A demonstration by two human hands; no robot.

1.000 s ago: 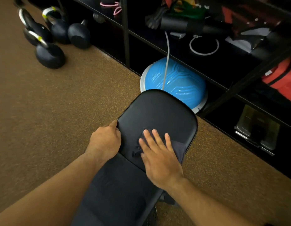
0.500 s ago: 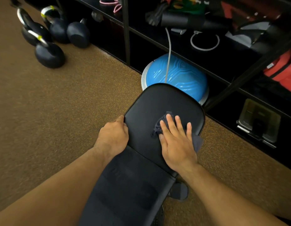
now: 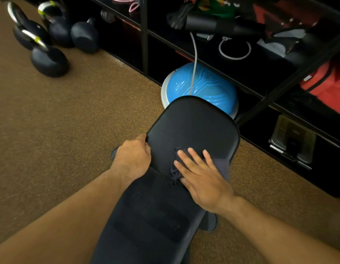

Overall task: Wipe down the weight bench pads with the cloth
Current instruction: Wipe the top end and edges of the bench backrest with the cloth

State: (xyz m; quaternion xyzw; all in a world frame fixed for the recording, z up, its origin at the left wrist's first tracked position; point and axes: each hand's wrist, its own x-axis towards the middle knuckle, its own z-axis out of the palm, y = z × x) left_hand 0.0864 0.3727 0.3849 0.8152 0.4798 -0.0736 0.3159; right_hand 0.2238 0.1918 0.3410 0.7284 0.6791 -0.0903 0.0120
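Note:
A black weight bench runs away from me, with a rounded seat pad (image 3: 194, 124) at the far end and a long back pad (image 3: 152, 216) nearer me. My right hand (image 3: 201, 180) lies flat, fingers spread, pressing a dark blue cloth (image 3: 221, 167) onto the near right part of the seat pad. The cloth bunches to the left of my fingers and hangs over the pad's right edge. My left hand (image 3: 133, 157) grips the seat pad's left edge, thumb on top.
Brown speckled floor (image 3: 79, 121) surrounds the bench. A blue balance dome (image 3: 201, 86) sits just beyond the seat pad under a black storage rack (image 3: 260, 60) full of gear. Several black kettlebells (image 3: 49, 60) stand at the far left.
My right hand and the cloth slid forward up the seat pad, then back toward me to the near right part. My left hand kept its grip on the pad's left edge.

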